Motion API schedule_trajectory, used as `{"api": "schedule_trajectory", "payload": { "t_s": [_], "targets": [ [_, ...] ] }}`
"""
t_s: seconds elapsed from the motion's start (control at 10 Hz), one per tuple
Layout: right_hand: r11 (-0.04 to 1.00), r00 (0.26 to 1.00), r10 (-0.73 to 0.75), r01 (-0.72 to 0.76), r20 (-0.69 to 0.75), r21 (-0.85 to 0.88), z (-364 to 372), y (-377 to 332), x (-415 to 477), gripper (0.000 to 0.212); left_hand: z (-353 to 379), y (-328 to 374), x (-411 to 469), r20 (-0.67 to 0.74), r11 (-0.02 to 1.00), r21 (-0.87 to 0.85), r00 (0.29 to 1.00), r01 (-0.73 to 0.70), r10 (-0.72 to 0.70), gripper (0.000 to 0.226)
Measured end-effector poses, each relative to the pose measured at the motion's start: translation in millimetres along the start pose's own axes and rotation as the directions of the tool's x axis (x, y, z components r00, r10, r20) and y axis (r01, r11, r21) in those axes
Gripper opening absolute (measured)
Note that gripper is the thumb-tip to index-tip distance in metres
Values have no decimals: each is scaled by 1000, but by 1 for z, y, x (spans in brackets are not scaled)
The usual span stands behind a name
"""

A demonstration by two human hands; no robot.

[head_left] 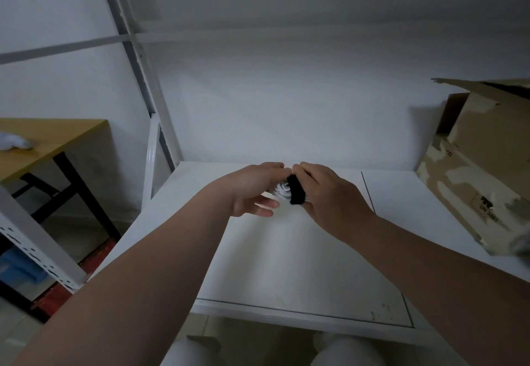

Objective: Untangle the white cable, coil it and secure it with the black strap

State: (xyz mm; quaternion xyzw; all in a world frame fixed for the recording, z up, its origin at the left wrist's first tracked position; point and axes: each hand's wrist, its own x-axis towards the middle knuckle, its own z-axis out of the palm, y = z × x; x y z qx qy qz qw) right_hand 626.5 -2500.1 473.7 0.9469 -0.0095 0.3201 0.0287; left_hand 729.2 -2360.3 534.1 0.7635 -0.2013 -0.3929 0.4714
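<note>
Above the white bench, left hand and right hand both grip the coiled white cable; black strap encircles it.

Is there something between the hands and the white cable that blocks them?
Nothing visible does. Both the left hand and the right hand already hold the coiled white cable, and the black strap sits around it.

Dim, grey, low-contrast frame; wide-angle bend at edges.
Tabletop brightest near centre, soft shadows under both forearms. Cardboard box at right edge smeared, hands slightly soft.
</note>
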Motion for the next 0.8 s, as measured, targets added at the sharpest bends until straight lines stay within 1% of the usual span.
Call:
{"api": "schedule_trajectory", "payload": {
  "t_s": [0.1,0.2,0.3,0.4,0.5,0.6,0.7,0.8],
  "targets": [
    [992,980,127,-127,154,-10,24,9,-13,62,5,-15,16,-124,993,115,992,15,-1,50],
    [981,929,193,-186,317,-50,55,12,-30,68,16,-35,36,-149,982,188,989,11,18,42],
    [975,897,221,-202,383,-90,84,11,-45,74,27,-60,66,-204,915,404,974,-5,96,52],
    [978,840,203,-194,503,-71,102,7,-60,71,37,-89,88,-189,691,723,966,17,174,59],
    [974,790,224,-193,571,-116,112,3,-74,78,43,-109,96,-102,547,837,975,-23,197,60],
    [960,754,266,-260,601,-100,115,5,-83,68,45,-118,95,-28,514,853,977,-86,209,60],
    [960,689,263,-258,675,-111,106,9,-82,66,45,-114,84,-33,510,856,973,-90,229,58],
    [964,660,247,-241,709,-112,87,7,-67,67,47,-100,73,-53,468,878,953,-98,299,55]
  ]
}}
